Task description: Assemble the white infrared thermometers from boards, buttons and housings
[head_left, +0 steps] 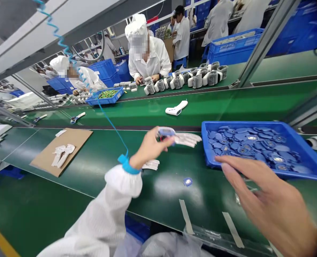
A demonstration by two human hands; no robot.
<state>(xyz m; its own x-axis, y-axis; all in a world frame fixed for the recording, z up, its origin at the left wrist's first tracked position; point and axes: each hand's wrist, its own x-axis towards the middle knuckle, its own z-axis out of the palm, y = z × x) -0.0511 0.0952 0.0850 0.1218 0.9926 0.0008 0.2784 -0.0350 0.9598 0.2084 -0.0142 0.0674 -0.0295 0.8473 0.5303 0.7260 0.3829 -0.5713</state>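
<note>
My left hand (154, 142), with a blue wrist strap, is closed around the blue-ended part of a white plastic device housing (187, 139). The housing is held above the bench, its white handle pointing right, and is slightly blurred. Beneath that hand lies another white housing piece (150, 164), partly hidden by the wrist. Nothing shows in my right hand (265, 196), whose fingers stretch out over the near-left rim of the blue tray (208, 151). Inside the tray are many flat blue plastic pieces (244, 142). One loose blue piece (187, 181) lies on the bench between my hands.
White shell pieces (63, 155) rest on a cardboard sheet (79, 137) at left. A white handheld device (176, 107) lies on the green conveyor (137, 114). A coiled blue cord (112, 125) runs to my left wrist. Across the line, a co-worker (149, 57) handles parts.
</note>
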